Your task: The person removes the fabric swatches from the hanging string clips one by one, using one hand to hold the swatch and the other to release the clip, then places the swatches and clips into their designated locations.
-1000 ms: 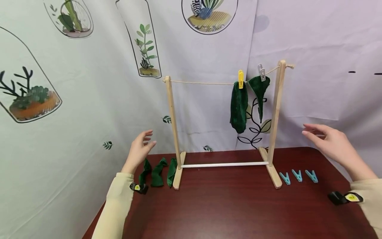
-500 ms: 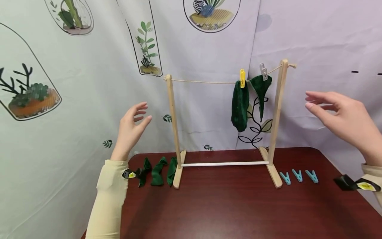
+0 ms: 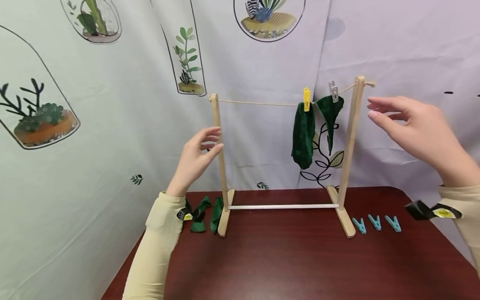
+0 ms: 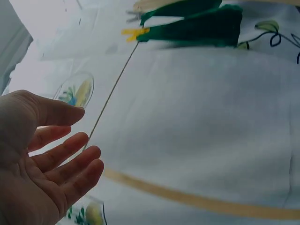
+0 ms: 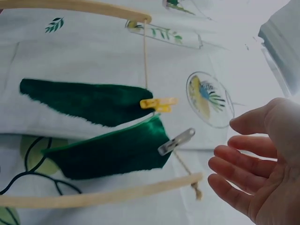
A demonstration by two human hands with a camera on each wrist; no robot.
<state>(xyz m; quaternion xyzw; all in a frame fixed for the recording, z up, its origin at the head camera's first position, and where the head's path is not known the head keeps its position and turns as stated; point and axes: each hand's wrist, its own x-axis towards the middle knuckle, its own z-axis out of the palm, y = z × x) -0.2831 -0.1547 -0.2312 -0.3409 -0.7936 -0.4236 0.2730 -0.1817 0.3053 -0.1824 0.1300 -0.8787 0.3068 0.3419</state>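
Note:
My left hand (image 3: 198,160) is raised beside the left post of a small wooden drying rack (image 3: 351,146), its fingers loosely bent and holding nothing. Just right of the right post hovers my right hand (image 3: 416,131), likewise relaxed with nothing in it. From the rack's string (image 3: 258,103) hang two dark green cloth pieces. A yellow clothespin (image 3: 307,100) pins the longer cloth (image 3: 303,137). The triangular cloth (image 5: 112,152) beside it is pinned by a grey clothespin (image 5: 176,141). In the left wrist view, the fingers overlap the string's near end.
On the dark red table (image 3: 285,258), several green cloth pieces (image 3: 216,214) lie left of the rack, partly behind my left wrist. Three light blue clothespins (image 3: 374,222) lie to its right. A white rod (image 3: 283,206) joins the rack's feet. Behind hangs a printed white backdrop (image 3: 258,146).
Both hands have risen from lower beside the rack. The left has then moved right to the left post, and the right has come in towards the right post. The hanging cloths stay pinned.

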